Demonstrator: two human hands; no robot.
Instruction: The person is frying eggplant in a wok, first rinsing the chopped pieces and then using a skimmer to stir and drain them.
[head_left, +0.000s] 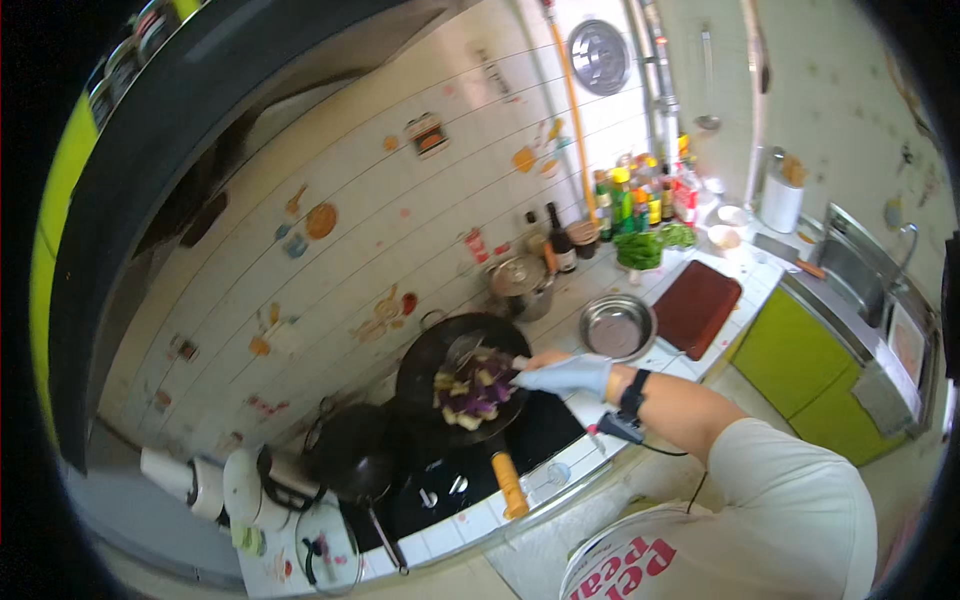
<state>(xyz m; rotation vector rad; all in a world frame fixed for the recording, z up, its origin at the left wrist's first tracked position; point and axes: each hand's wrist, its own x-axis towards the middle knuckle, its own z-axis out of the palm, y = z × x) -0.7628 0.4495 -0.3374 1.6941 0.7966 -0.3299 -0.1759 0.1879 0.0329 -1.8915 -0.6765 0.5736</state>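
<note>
My right hand (561, 373), in a light blue fingerless glove or wrap, reaches over the right rim of a black wok (407, 382). Its fingers close around the pale handle end (519, 363) of a cooking utensil. A shiny metal head (465, 347) at the back of the wok seems to belong to it, though the link is not clear. Chopped purple and pale vegetables (476, 394), eggplant by their look, lie in the wok. The wok's wooden handle (508, 484) points toward me over the front edge. My left hand is out of view.
Left of the wok stands a second dark pan (356, 450) on the black cooktop (442, 491). A steel bowl (618, 327), a brown cutting board (697, 309) and a lidded pot (521, 289) are close by. A cleaver (787, 255) lies beside the sink (855, 270). A range hood (150, 157) overhangs the left.
</note>
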